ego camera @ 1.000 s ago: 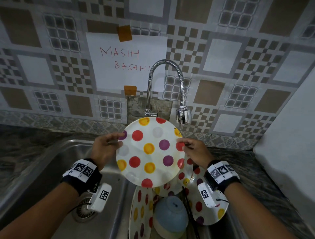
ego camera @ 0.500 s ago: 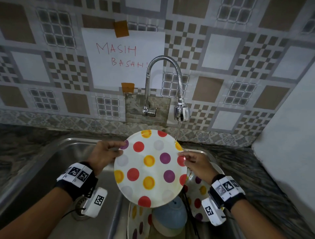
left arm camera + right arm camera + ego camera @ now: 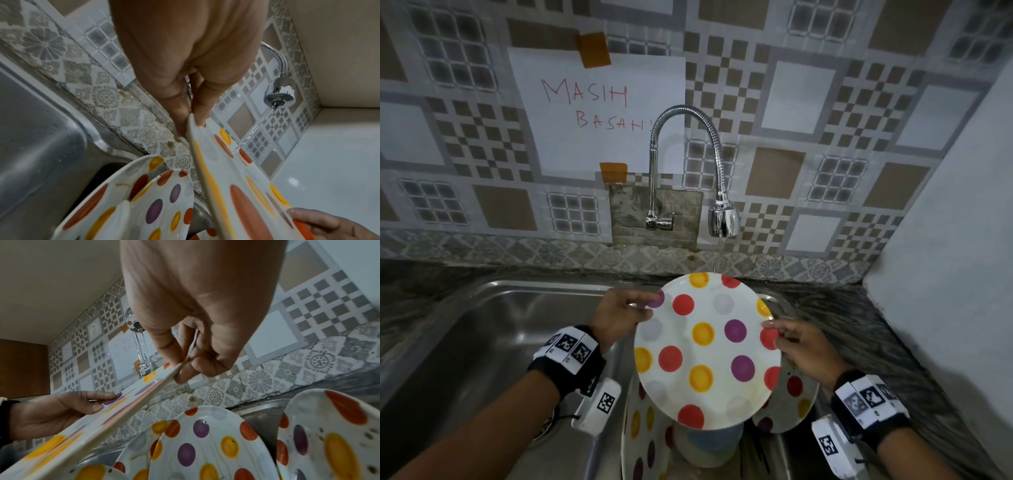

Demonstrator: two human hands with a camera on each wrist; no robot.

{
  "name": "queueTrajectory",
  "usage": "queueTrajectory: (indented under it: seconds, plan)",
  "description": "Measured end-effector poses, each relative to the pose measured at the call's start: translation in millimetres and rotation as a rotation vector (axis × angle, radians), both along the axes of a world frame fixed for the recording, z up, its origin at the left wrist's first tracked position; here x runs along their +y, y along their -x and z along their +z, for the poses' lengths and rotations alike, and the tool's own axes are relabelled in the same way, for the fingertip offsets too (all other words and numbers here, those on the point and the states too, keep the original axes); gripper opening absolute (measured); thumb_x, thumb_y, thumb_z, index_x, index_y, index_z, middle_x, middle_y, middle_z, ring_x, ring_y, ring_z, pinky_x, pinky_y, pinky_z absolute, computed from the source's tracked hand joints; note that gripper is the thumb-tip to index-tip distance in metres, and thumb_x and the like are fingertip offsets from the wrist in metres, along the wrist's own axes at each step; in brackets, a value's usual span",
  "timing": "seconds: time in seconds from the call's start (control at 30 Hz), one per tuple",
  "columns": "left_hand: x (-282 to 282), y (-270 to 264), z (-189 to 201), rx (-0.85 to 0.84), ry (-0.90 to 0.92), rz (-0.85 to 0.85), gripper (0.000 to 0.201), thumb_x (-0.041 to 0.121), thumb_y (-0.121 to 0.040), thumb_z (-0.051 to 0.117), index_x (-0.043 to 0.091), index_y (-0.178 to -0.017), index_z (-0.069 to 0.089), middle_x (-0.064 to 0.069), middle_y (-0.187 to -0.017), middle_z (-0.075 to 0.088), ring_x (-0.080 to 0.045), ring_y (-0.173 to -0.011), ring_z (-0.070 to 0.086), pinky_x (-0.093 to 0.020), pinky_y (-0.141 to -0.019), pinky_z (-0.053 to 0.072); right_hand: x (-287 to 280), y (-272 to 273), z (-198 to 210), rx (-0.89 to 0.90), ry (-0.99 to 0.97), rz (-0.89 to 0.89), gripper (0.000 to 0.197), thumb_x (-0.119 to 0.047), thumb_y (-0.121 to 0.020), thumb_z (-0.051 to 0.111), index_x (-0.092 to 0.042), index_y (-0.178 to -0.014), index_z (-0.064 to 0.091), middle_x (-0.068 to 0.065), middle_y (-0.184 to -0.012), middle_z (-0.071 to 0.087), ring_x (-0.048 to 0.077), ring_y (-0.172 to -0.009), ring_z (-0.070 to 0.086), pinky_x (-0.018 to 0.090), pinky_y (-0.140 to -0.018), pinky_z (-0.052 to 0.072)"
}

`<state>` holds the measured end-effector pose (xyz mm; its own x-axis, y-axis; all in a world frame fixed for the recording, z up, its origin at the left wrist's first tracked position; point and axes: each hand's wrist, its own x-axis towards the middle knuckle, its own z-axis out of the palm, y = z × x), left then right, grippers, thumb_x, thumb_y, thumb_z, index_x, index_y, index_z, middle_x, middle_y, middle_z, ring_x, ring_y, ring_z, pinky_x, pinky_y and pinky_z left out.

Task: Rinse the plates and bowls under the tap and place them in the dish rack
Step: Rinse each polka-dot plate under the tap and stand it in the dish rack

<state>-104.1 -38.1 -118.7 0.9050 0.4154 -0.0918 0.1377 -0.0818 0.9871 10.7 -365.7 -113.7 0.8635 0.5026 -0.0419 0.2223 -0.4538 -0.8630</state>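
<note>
A white plate with red, yellow and purple dots (image 3: pixel 707 351) is held tilted over the sink, its top rim under the thin water stream from the tap head (image 3: pixel 723 219). My left hand (image 3: pixel 621 317) pinches its left rim (image 3: pixel 192 123), thumb on the face. At the right rim (image 3: pixel 176 368) my right hand (image 3: pixel 796 346) pinches it too. Below it stand more dotted plates (image 3: pixel 207 446) and an upturned blue bowl (image 3: pixel 709 445), partly hidden by the held plate.
The steel sink basin (image 3: pixel 493 329) lies to the left with its drain near my left wrist. A dark stone counter (image 3: pixel 859 329) runs along the right, bounded by a white wall panel (image 3: pixel 945 260). A paper note (image 3: pixel 599 109) is taped on the tiled wall.
The plate and both hands have come lower and slightly right relative to the tap; the tap head now shows clear above the plate's rim. Both grips are unchanged.
</note>
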Motion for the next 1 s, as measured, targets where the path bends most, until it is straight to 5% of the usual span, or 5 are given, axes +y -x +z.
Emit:
queueTrajectory:
  seconds: [0.17,0.43,0.57,0.8,1.0]
  plan:
    - [-15.4,-11.6,-2.4,0.008,0.043,-0.053,0.031,-0.013,-0.083,0.059,0.002,-0.108,0.070,-0.004,-0.108,0.069,-0.019,-0.097,0.066,-0.029,-0.074,0.060,-18.0,-2.4,-9.9,0.015,-0.010,-0.034,0.042,0.002,-0.084,0.059,-0.037,-0.094,0.072,-0.011,-0.103,0.070,0.004,-0.095,0.064,0.016,-0.077,0.048]
    - [-26.1,-34.4,-13.2,-0.024,0.008,-0.099,0.042,-0.011,-0.081,0.063,0.028,-0.083,0.076,0.005,-0.104,0.072,-0.016,-0.105,0.066,-0.040,-0.092,0.054,-35.8,-2.0,-22.6,-0.011,-0.088,-0.108,0.043,0.005,-0.084,0.060,-0.035,-0.096,0.072,-0.008,-0.098,0.072,0.005,-0.095,0.066,0.024,-0.086,0.052]
    - [-38.0,-48.5,1.2,-0.080,0.006,-0.136,0.036,-0.015,-0.084,0.059,0.020,-0.084,0.072,0.010,-0.083,0.074,-0.014,-0.084,0.068,-0.024,-0.075,0.057,-43.8,-6.0,-29.0,-0.012,-0.170,-0.138,0.040,0.004,-0.085,0.063,-0.032,-0.098,0.072,-0.007,-0.106,0.072,0.011,-0.104,0.065,0.031,-0.092,0.050]
    - [-53.8,-72.4,30.0,-0.281,0.039,-0.172,0.035,-0.025,-0.081,0.052,0.001,-0.092,0.074,-0.008,-0.097,0.071,-0.013,-0.091,0.070,-0.028,-0.087,0.054,-54.4,-10.3,-38.5,-0.062,-0.190,-0.190,0.055,0.016,-0.078,0.060,-0.027,-0.112,0.065,-0.003,-0.095,0.074,0.022,-0.089,0.069,0.022,-0.076,0.055]
    - [-54.2,-84.9,50.5,-0.278,-0.092,-0.176,0.045,-0.014,-0.084,0.058,0.026,-0.077,0.077,-0.003,-0.099,0.073,-0.022,-0.101,0.068,-0.036,-0.092,0.053,-48.3,-10.0,-44.1,-0.125,-0.251,-0.214,0.058,0.019,-0.074,0.064,-0.023,-0.115,0.063,0.004,-0.088,0.072,0.023,-0.083,0.067,0.029,-0.079,0.057]
